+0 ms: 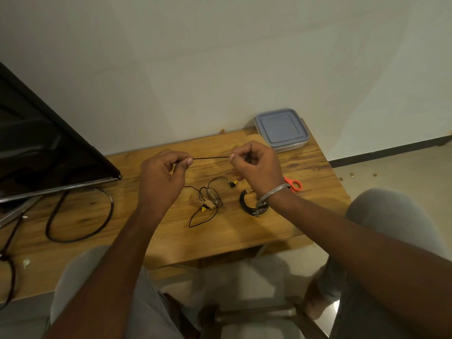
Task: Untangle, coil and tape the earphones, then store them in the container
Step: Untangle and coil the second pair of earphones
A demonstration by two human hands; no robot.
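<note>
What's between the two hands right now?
In the head view, a straight stretch of thin black earphone cord runs between them, pinched by the left hand at one end and the right hand at the other.

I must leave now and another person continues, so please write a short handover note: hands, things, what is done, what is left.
Left hand and right hand each pinch a black earphone cable, stretched straight between them above the table.
On it lies a tangled earphone set with yellow tips; a black coiled bundle lies by the right wrist. Scissors lie beside it; the container stands at the far corner, lid on.
Done: one bundle coiled, it seems.
Left: untangle, coil and tape the rest, open the container, store all.
</note>
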